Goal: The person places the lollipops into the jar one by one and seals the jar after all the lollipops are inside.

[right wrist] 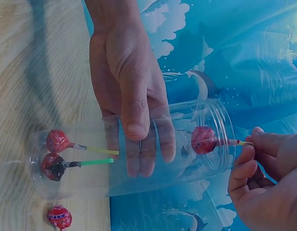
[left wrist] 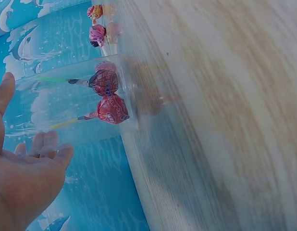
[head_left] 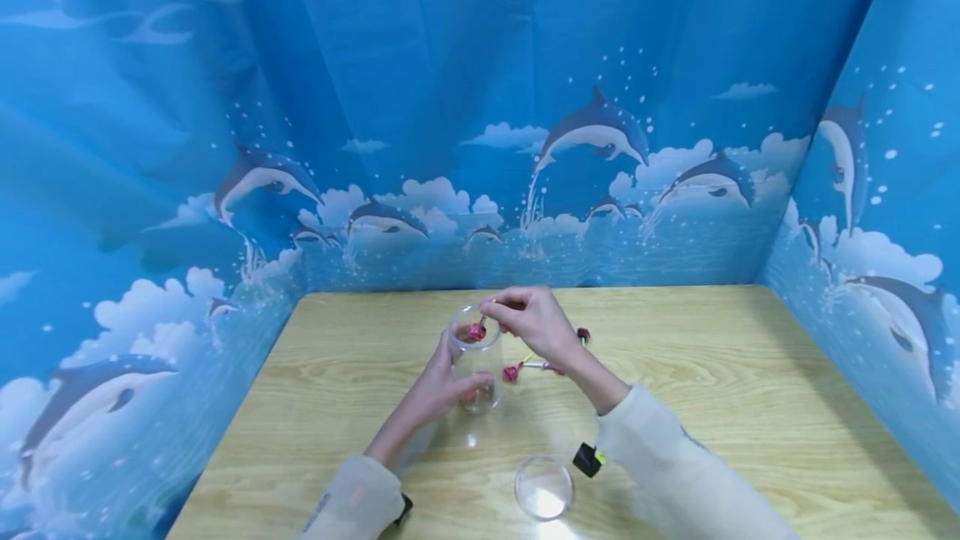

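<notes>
L hand [right wrist: 131, 91] grips clear jar [right wrist: 187, 144] mid-body. R hand [right wrist: 264, 187] pinches lollipop [right wrist: 203, 139] stick; candy head just inside jar mouth, w/ two more at jar bottom.

You wear a cream long-sleeved top: left sleeve [head_left: 352, 500], right sleeve [head_left: 675, 465], each with a small black wrist device [head_left: 588, 459].

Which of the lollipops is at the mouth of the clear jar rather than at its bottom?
The lollipop whose stick the right hand pinches; the other two lie at the jar's bottom.
</notes>
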`<state>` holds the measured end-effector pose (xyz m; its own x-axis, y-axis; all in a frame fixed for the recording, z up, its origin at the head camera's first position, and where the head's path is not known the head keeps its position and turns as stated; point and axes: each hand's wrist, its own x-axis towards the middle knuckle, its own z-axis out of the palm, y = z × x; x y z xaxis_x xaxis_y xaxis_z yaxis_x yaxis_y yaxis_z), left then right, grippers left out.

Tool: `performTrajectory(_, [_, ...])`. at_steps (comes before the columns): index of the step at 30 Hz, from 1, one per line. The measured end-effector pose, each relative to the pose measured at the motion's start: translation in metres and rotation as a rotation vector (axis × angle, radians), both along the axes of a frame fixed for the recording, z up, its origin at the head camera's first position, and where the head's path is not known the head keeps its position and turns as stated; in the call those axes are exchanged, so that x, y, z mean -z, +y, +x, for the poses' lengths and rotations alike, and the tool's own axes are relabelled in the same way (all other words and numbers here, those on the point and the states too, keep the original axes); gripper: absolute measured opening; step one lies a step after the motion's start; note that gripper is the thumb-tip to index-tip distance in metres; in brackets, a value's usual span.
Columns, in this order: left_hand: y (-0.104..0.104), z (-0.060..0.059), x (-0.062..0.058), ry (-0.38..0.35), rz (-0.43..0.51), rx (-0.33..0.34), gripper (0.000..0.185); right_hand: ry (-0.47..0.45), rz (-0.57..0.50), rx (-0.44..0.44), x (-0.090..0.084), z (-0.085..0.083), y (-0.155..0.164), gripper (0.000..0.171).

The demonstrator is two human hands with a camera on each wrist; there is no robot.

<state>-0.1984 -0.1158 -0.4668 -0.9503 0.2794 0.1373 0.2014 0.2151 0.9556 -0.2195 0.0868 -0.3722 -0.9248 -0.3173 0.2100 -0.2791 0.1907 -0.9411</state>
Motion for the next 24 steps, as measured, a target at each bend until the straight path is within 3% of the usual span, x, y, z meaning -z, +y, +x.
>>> performTrajectory(9, [0.001,-0.002,0.002,0.03,-0.015,0.005,0.08,-0.01,0.01,-0.022,-0.001,0.001,0.001,0.03])
performTrajectory(24, [0.001,-0.002,0.002,0.041,-0.003,0.003,0.079,-0.071,0.021,0.134,0.011,-0.004,0.056,0.035])
